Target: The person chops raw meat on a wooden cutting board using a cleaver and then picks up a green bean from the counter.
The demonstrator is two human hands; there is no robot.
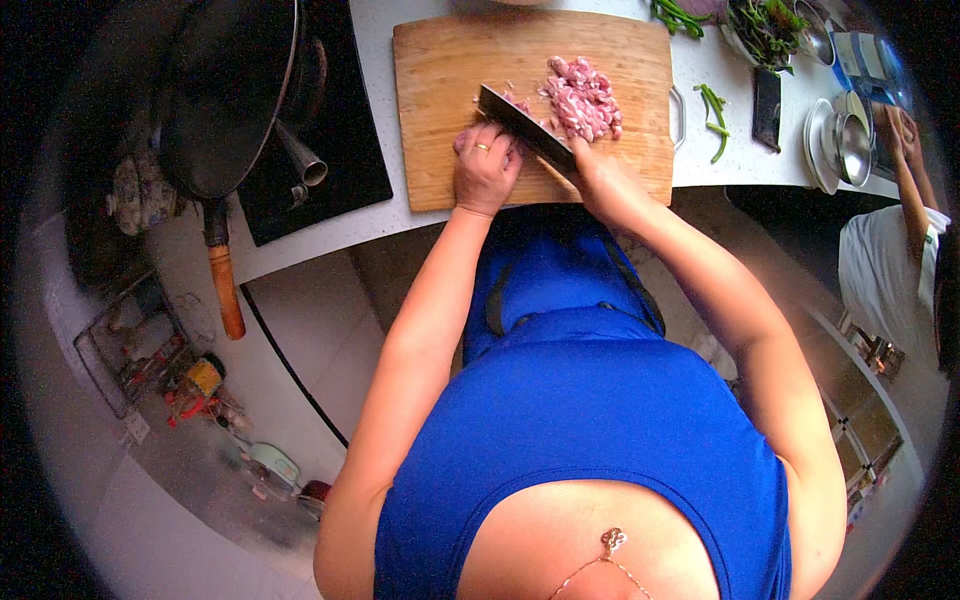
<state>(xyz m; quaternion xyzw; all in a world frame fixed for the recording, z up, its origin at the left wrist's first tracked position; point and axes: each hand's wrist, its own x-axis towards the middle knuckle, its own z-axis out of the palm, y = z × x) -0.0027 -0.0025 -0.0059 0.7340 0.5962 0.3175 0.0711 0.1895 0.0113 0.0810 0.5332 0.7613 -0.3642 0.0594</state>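
My right hand grips a dark-bladed cleaver, which slants across a wooden cutting board. Beside the blade, my left hand, with a ring on one finger, is curled over a piece of raw meat and presses it to the board. Small bits of meat lie just behind the blade. A heap of chopped raw meat sits on the board beyond my right hand. The blade hides part of the meat under my left fingers.
Left of the board, a wok with a wooden handle stands on a black cooktop. To the right are green pepper pieces, a dark oblong object, metal bowls and a bowl of leafy greens. Another person stands at far right.
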